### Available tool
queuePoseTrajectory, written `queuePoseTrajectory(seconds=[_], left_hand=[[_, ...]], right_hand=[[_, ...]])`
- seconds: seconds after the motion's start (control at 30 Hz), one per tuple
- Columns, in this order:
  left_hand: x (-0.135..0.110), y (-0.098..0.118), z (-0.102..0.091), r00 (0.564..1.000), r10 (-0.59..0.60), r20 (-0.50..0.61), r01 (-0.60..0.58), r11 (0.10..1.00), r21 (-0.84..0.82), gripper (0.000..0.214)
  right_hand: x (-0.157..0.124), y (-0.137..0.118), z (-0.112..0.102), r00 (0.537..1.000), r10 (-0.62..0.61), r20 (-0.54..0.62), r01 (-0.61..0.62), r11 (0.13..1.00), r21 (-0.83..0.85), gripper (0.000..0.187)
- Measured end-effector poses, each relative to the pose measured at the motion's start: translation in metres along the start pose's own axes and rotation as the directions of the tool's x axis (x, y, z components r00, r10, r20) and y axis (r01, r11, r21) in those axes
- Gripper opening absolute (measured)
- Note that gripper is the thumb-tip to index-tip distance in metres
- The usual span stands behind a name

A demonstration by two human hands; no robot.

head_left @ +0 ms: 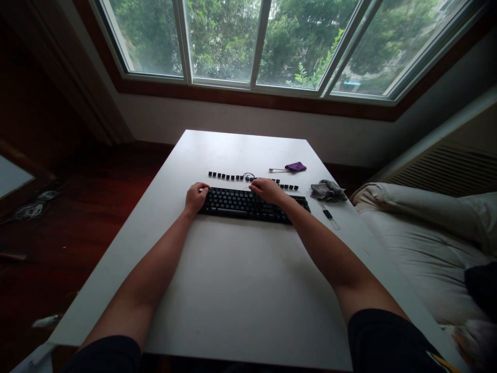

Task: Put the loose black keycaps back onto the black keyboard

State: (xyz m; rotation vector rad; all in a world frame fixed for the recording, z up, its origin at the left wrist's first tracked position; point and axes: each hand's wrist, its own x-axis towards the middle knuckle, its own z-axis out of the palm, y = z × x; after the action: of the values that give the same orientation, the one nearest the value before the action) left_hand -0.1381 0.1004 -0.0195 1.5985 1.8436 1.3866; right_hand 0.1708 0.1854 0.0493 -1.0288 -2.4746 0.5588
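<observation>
A black keyboard (pixel 233 204) lies on the white table in front of me. My left hand (pixel 197 197) is closed around its far left corner. Over the keyboard's far edge, right of its middle, my right hand (pixel 266 190) has its fingers pinched together; whatever is between them is too small to make out. Several loose black keycaps (pixel 222 176) form a row behind the keyboard, and more keycaps (pixel 289 187) sit farther right, partly behind my right hand. A thin coiled cable (pixel 248 176) lies just beyond my right fingertips.
On the white table (pixel 233 290), a purple cloth (pixel 295 166) lies by a thin stick (pixel 276 170) at the back right. A grey crumpled cloth (pixel 327 190) and a wire keycap puller (pixel 329 214) lie right of the keyboard. A sofa (pixel 411 238) adjoins the table's right side.
</observation>
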Motion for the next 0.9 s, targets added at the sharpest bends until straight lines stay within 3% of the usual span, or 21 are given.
queuePoseTrajectory(seconds=[0.1,0.2,0.27,0.37,0.43,0.53,0.67,0.77,0.9], left_hand=[[0.0,0.0,0.0,1.0,-0.006,0.003,0.006,1.0,0.0,0.018],[0.0,-0.001,0.0,1.0,0.001,0.002,-0.001,1.0,-0.005,0.019],[0.0,-0.002,0.0,1.0,0.003,0.0,-0.003,1.0,-0.005,0.019],[0.001,-0.004,0.001,1.0,0.007,0.006,-0.007,1.0,-0.002,0.019],[0.002,-0.005,0.001,1.0,0.01,0.007,-0.01,1.0,0.0,0.019],[0.002,-0.005,0.002,1.0,0.015,0.002,-0.015,1.0,0.001,0.02],[0.002,-0.004,0.0,1.0,0.014,0.002,-0.014,1.0,0.0,0.02],[0.001,-0.003,-0.001,1.0,0.008,0.001,-0.008,1.0,0.002,0.02],[0.001,-0.002,-0.002,1.0,0.009,0.004,-0.009,1.0,0.004,0.02]], right_hand=[[0.003,-0.008,0.006,0.986,0.113,-0.122,-0.063,0.934,0.352,0.042],[0.005,-0.017,0.023,0.988,0.145,-0.057,-0.072,0.75,0.657,0.049],[0.003,-0.02,0.036,0.991,0.134,0.021,-0.108,0.684,0.722,0.05],[0.002,-0.02,0.048,0.991,0.1,0.087,-0.132,0.675,0.726,0.047],[0.002,-0.015,0.048,0.993,0.1,0.063,-0.115,0.694,0.711,0.044],[0.005,0.001,0.039,0.985,0.156,-0.078,-0.083,0.811,0.579,0.04],[0.009,0.033,0.024,0.935,0.194,-0.296,-0.153,0.976,0.154,0.022],[0.01,0.055,0.02,0.953,0.089,-0.29,-0.141,0.977,-0.162,0.008],[0.014,0.069,0.022,0.983,0.027,-0.183,-0.096,0.92,-0.381,0.019]])
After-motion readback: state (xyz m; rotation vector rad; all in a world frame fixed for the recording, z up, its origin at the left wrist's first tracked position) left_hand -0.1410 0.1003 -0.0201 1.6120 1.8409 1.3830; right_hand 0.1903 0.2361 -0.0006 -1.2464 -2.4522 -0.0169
